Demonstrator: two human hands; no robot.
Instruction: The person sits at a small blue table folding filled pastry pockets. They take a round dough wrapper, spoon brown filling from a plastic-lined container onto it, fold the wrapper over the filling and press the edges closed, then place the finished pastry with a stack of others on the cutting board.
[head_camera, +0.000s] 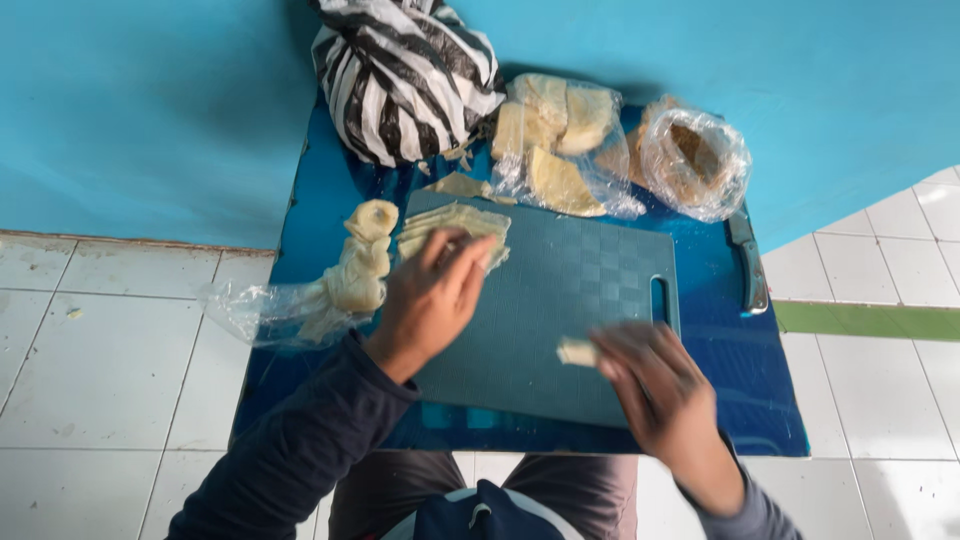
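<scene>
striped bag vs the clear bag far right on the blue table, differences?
The striped bag is opaque, black and white; the clear bag is see-through and shows brownish contents. The striped bag is bigger and sits at the back left corner; the clear bag sits back right, beside a knife. Both are plastic, bunched, and untouched by either hand.

Teal cutting board with woven checker texture, on glossy deep-blue worktop. Pale cream-yellow wrapper stack under left grip; small cream piece at right grip. Beyond left grip, black-and-white striped bag. Clear bags of pale yellow wedges and brown crumbs. Turquoise wall, white floor tiles, green strip.
</scene>
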